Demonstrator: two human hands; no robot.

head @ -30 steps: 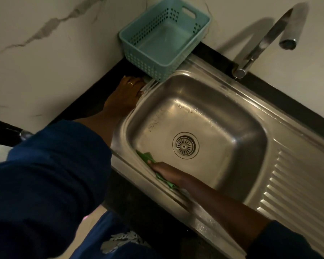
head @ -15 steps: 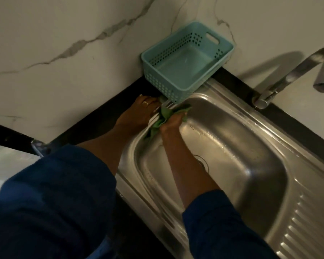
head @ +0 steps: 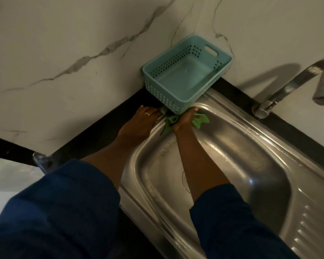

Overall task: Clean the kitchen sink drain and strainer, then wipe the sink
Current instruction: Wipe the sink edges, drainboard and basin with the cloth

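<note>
The steel sink [head: 241,165] fills the lower right of the view. My right hand [head: 185,119] is at the basin's far left corner, just below the basket, gripping a bunched green cloth [head: 200,121] against the rim. My left hand [head: 140,122], wearing a ring, rests flat on the black counter beside that corner. Its fingertips touch a small white thing I cannot identify. My right forearm hides nearly all of the drain; only a thin arc of its edge [head: 183,181] shows.
A teal perforated basket [head: 163,94] stands against the marble wall, overhanging the sink's far corner. The chrome faucet [head: 288,86] rises at the right, spout over the basin. A ribbed drainboard [head: 310,221] lies at the lower right. Black counter [head: 101,139] borders the sink.
My right hand carried the cloth from the near wall of the basin up to the far left corner by the basket. The left hand stayed put; the view shifted left.
</note>
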